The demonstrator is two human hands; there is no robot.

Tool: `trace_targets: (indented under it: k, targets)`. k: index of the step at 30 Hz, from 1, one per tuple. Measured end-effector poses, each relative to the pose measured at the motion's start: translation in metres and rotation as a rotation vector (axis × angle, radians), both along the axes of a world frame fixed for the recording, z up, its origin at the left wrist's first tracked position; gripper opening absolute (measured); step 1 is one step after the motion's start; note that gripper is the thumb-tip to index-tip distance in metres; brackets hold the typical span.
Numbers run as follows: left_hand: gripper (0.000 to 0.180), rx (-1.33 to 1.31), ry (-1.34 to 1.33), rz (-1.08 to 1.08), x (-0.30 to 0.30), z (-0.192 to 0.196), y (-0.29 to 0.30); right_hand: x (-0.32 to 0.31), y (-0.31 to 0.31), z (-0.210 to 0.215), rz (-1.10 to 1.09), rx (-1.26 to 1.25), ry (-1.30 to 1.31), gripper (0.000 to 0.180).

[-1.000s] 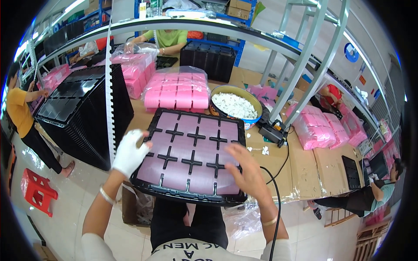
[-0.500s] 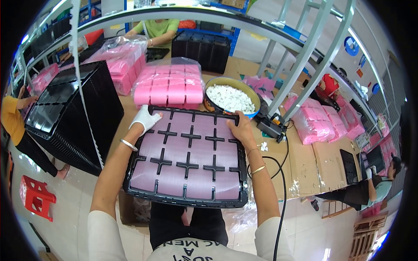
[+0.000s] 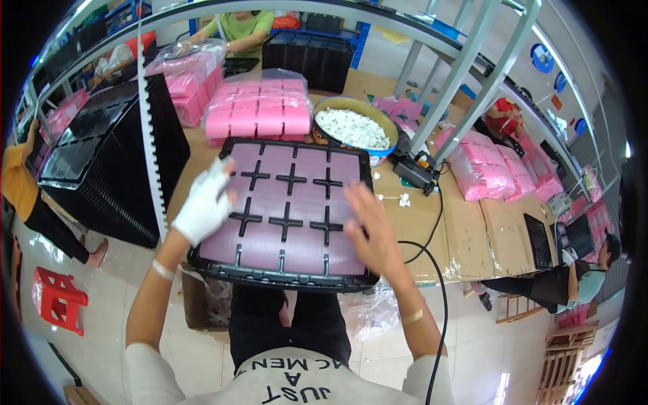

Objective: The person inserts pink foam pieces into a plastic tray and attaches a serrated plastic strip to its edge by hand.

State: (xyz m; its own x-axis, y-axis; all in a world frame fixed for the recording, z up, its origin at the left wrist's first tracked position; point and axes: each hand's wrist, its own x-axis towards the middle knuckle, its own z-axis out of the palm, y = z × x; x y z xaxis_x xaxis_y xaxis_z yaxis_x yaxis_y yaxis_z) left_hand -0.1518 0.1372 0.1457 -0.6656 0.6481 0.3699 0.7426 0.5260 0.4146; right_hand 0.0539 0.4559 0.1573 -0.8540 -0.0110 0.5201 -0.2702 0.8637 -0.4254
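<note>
Head view: with gloved left hand and bare right hand spread wide over side edges of black divided tray, and with cardboard-covered worktop rightward beyond black cable

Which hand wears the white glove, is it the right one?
No, the left hand wears the white glove, and the right hand is bare.
</note>
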Motion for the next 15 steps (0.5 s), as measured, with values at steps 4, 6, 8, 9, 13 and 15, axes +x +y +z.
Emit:
trace_targets:
  k: [4, 6, 8, 9, 13, 15]
  targets:
    - [0.090, -0.282, -0.015, -0.193, 0.104, 0.013, -0.037, 0.080, -0.034, -0.008, 0.067, 0.142, -0.135, 0.062]
    - [0.084, -0.192, 0.096, -0.105, 0.123, 0.001, -0.045, 0.096, -0.033, -0.033, -0.050, 0.174, -0.011, 0.058]
    - [0.073, -0.144, 0.174, -0.044, 0.135, -0.011, -0.048, 0.102, -0.035, -0.054, -0.047, 0.139, 0.085, 0.053]
    - [0.062, -0.107, 0.264, -0.006, 0.135, -0.014, -0.048, 0.099, -0.039, -0.058, -0.068, 0.091, 0.187, 0.048]
    - [0.049, -0.061, 0.249, 0.020, 0.138, 0.000, -0.052, 0.097, -0.043, -0.043, -0.041, -0.068, 0.128, 0.038]
    - [0.056, -0.065, 0.217, 0.034, 0.143, 0.009, -0.050, 0.097, -0.038, -0.031, -0.002, -0.099, 0.100, 0.034]
